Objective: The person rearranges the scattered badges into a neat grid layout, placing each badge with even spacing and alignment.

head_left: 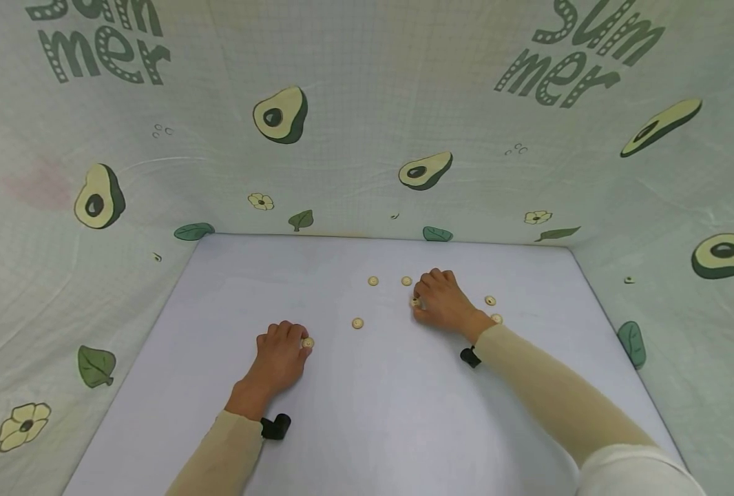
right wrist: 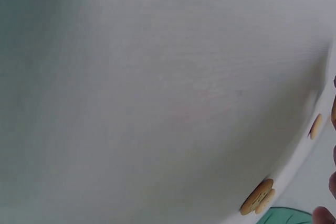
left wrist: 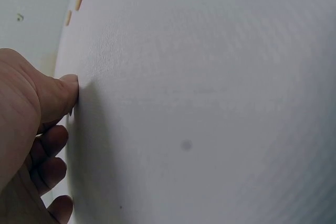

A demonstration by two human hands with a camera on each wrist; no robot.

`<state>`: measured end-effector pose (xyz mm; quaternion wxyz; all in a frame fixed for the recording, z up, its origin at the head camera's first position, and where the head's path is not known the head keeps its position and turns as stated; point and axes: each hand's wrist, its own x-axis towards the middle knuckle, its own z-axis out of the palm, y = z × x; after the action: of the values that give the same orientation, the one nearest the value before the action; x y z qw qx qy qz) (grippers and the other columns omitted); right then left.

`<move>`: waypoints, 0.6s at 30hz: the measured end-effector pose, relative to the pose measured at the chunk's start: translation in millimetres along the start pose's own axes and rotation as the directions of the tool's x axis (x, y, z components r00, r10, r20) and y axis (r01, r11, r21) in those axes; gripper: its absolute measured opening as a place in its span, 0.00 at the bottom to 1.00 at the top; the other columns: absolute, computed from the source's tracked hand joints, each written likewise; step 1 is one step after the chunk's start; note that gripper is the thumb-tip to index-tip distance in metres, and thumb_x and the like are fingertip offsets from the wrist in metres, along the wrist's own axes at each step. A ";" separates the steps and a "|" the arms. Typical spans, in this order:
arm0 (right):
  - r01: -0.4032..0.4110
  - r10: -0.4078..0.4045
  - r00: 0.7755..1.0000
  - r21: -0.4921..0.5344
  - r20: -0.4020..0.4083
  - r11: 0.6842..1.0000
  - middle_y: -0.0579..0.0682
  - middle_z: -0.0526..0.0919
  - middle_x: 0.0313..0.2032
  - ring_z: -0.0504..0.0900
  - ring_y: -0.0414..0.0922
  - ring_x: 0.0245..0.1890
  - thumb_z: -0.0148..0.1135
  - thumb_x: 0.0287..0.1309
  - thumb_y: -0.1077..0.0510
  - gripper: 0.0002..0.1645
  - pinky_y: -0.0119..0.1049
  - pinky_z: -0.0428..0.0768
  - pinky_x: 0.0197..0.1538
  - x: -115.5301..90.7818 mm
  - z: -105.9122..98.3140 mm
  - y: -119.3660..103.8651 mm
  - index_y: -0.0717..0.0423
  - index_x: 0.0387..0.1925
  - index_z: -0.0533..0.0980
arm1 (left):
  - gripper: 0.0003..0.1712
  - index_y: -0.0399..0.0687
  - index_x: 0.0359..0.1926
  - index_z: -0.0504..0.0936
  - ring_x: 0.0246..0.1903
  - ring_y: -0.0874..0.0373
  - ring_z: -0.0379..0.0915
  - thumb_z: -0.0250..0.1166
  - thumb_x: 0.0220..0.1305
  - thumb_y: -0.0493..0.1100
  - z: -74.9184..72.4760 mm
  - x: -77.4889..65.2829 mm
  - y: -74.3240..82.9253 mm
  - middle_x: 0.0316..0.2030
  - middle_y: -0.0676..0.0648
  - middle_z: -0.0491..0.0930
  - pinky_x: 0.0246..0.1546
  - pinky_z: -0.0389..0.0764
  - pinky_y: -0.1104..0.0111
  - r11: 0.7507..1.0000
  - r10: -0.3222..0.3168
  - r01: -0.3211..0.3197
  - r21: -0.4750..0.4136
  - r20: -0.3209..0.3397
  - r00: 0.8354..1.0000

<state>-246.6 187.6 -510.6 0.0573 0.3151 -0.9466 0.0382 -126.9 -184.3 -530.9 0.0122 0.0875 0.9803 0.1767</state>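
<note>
My left hand (head_left: 280, 358) pinches a round wooden button (head_left: 308, 342) between thumb and fingers, low over the white tabletop. In the left wrist view the thumb (left wrist: 65, 94) hides most of what it holds. Farther right and back, my right hand (head_left: 444, 303) holds another wooden button (head_left: 414, 302) at its thumb and fingertips. A loose button (head_left: 407, 281) lies just beyond that hand. Between the two hands lies one more button (head_left: 357, 323). Only the edge of the right hand's fingers (right wrist: 334, 114) shows in the right wrist view.
Another button (head_left: 373, 281) lies toward the back of the white table (head_left: 367, 413). Two more, a button (head_left: 490, 300) and a button (head_left: 496, 318), lie by the right wrist. Avocado-print cloth (head_left: 354, 200) rises behind the table and at both sides.
</note>
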 end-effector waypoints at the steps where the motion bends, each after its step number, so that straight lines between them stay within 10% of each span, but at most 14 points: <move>1: 0.001 -0.001 1.000 -0.003 0.005 1.000 0.52 0.79 0.43 0.71 0.52 0.47 0.68 0.63 0.50 0.13 0.55 0.68 0.59 0.8 0.7 -0.7 0.55 0.42 0.81 | 0.13 0.44 0.51 0.78 0.52 0.42 0.68 0.69 0.72 0.43 0.0 0.1 -0.1 0.49 0.42 0.76 0.52 0.67 0.44 1.000 0.000 0.000 0.001 0.002 1.000; 18: 0.002 -0.001 0.999 -0.019 0.038 1.000 0.48 0.79 0.40 0.70 0.50 0.46 0.67 0.64 0.49 0.12 0.53 0.68 0.59 5.2 8.7 -1.6 0.52 0.40 0.82 | 0.14 0.43 0.52 0.78 0.53 0.41 0.69 0.70 0.72 0.43 -0.6 0.8 1.7 0.49 0.41 0.77 0.53 0.68 0.42 1.000 -0.019 0.019 0.014 0.015 1.000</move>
<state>-250.4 182.3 -518.5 0.0423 0.3161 -0.9475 0.0229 -127.4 -182.8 -529.8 0.0205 0.0795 0.9822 0.1691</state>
